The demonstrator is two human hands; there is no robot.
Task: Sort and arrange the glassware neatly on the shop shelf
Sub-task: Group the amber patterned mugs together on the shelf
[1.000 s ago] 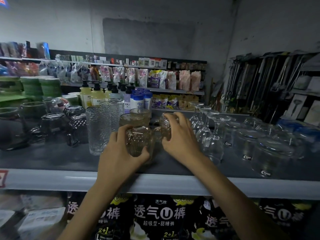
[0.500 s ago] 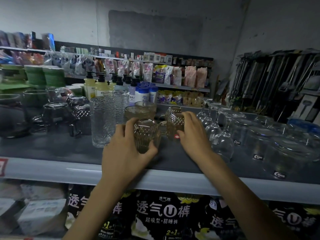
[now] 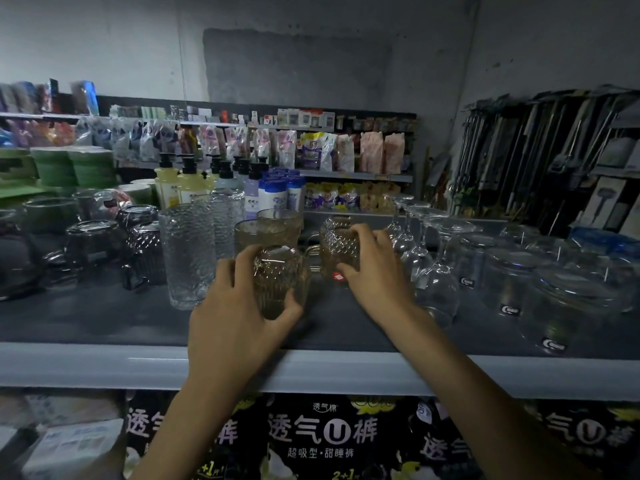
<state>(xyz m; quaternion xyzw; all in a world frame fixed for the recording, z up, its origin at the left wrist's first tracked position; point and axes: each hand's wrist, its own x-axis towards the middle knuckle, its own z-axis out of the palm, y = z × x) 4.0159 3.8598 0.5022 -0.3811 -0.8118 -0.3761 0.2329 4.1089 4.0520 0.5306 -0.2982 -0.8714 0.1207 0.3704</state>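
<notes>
Mid-step: pairing two amber mugs at the middle of the shop shelf.

Gripping ribbed amber mug with left hand, fingers curled over the far side, thumb clamped low on the near side. Clasping diamond-cut amber mug with right hand, fingers curled over top and side, thumb by a red sticker near the base.

Ribbed one nearer the front lip. Diamond-cut one at its 1 o'clock, just beside, with a handle loop in the gap. Touching or apart: cannot tell. Lifted or resting on the shelf: cannot tell either.

Around:
- Tall textured tumblers at 9 o'clock of the ribbed mug, just beside the left fingers.
- Amber tumblers at 12 o'clock, behind.
- Upturned wine glasses at 3 o'clock of the right hand, very near the knuckles.
- Labelled clear glasses further out at 3.
- Dark glasses well off at 9.

Judged roughly midway, going by kinds already grouped on either side.

Next, probably: setting both mugs down in one file, front to back, handles turned the same way, then letting go. Calls for small moves and a slow release. No sideways sweep of the right wrist: wine glasses likely tippy on their rims, easy to knock.
</notes>
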